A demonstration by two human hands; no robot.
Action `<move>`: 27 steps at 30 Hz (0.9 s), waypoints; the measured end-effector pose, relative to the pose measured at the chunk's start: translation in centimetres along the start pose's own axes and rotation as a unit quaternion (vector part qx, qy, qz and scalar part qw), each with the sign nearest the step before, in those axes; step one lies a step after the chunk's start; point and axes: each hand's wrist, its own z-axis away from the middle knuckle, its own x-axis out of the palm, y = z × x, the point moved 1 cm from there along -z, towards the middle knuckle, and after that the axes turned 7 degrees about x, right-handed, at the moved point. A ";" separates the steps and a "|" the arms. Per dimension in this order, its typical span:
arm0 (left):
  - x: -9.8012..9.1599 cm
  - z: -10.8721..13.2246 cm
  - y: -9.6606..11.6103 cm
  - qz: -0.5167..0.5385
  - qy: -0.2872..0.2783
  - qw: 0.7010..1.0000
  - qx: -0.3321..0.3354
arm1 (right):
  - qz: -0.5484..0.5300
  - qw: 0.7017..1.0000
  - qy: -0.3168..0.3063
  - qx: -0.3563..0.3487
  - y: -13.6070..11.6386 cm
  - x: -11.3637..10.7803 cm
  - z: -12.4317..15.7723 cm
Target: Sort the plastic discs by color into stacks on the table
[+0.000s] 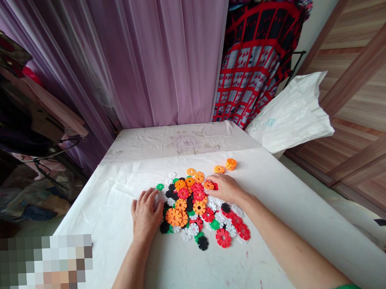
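From my remote feed: landmark is the pile of notched plastic discs [190, 203], loose and overlapping on the white-covered table [109, 220]. Mixed orange, red, black, white, green.

My left hand [146, 213] lies palm down against the pile's left edge, fingers loosely spread, nothing clearly gripped; probably there to fence the heap and stop it sliding. My right hand [226, 188] reaches in at the pile's far right edge, finger and thumb around an orange disc [209, 185], a red disc [216, 186] just beside it. Can't tell whether they're pinching it or only touching.

Beyond the pile's far right: a small orange stack [231, 163], with a single orange disc [219, 169] lying flat nearer the pile. Likely kept off the heap so same-colour pieces don't mix back in; lying flat keeps the stack steady.
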 end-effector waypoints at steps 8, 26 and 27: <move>-0.1 -0.1 0.0 -0.006 -0.009 1.000 0.003 | -0.065 0.996 -0.044 0.053 0.4 0.9 -0.9; -0.1 -0.1 -0.1 -0.002 -0.011 1.000 0.000 | 0.072 0.987 0.129 0.060 5.8 -2.2 -4.8; -0.1 -0.1 -0.1 -0.003 -0.012 1.000 0.000 | 0.071 0.988 0.127 0.060 5.9 -2.1 -4.9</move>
